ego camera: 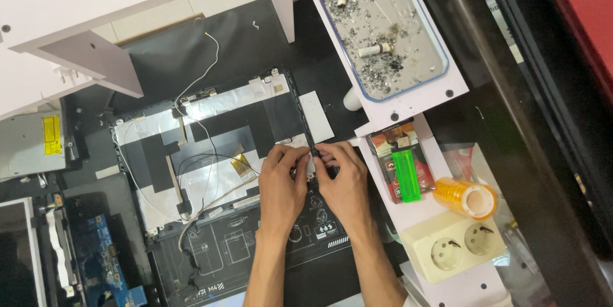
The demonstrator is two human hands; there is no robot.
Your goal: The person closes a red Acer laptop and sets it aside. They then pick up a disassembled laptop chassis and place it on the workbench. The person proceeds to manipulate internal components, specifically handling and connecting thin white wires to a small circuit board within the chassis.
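— What's the biggest thing under my hands from where you sit?

— The opened laptop lid panel [211,147], dark, with silver foil strips and thin wires running across it. It lies flat on the dark counter [249,38], reaching away from my hands to the left and upward. Just below my wrists is the black laptop base [255,249] with white line markings.

— And the hands themselves?

— Both meet at the lid's right edge, near its lower corner. My left hand [281,182] and right hand [345,179] are side by side, fingertips touching, pinching a thin black strip [314,153] of the lid's frame. Both are closed on it; I can't tell how firmly.

— What's to the right of my hands?

— A white shelf board [415,217]. On it, well above my right hand, a clear tray [383,26] full of ash and cigarette butts. Just beside my right hand, a cigarette pack [399,150] with a green lighter [406,176] lying on top. Further right, a roll of yellow tape [466,197], and below it a cream double socket [453,246].

— Left side?

— Far left of my left hand, a silver optical drive [32,144], and lower down a blue circuit board [96,256].
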